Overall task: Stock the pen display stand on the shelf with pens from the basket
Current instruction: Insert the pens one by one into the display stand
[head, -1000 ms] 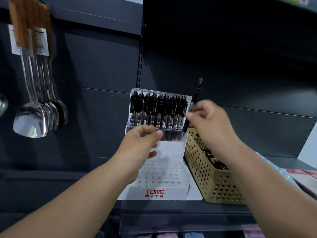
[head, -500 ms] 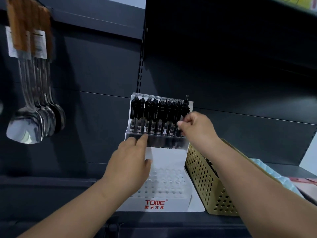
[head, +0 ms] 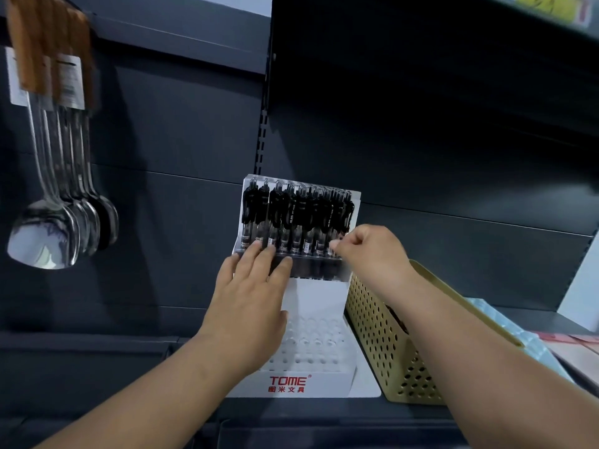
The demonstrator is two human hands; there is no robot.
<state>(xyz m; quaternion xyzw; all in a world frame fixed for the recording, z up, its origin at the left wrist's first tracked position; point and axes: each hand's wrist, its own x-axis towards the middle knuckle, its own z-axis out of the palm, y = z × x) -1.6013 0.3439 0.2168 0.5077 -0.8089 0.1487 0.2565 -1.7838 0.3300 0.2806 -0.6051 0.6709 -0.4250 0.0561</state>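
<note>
Shelf (head: pixel 81 354): dark metal, carrying the stand and basket side by side, so that each trip from one to the other is short
Spoons (head: pixel 48 234): steel, hung on the back panel well left of the stand, no part of the job
Stand (head: pixel 311 296): white, stepped, red TOME mark on the front lip, set square to the shelf edge for easy reach; upper tier packed, lower tier of holes (head: pixel 311 345) bare
Basket (head: pixel 389 351): tan, perforated, touching or just beside the stand's right side; a dark sliver inside, probably stock, mostly hidden by the right arm
Left grip (head: pixel 249 299): spread flat, fingertips (head: pixel 265 252) pressed on the clear front of the upper tier, likely bracing the light stand against tipping or sliding back during insertion
Right grip (head: pixel 369 251): curled, thumb and forefinger pinching low on the barrel of the last pen, knuckles kept clear of the neighbours
Pens (head: pixel 291 215): upright in a tight row across the upper tier, clear barrels below, black clips and caps above, labels faintly visible, too small to read
Last pen (head: pixel 346 212): at the right end of the row, upright, seemingly seated or nearly so; depth in its hole impossible to tell
Progress: top row apparently full, lower holes next by the look of it
</note>
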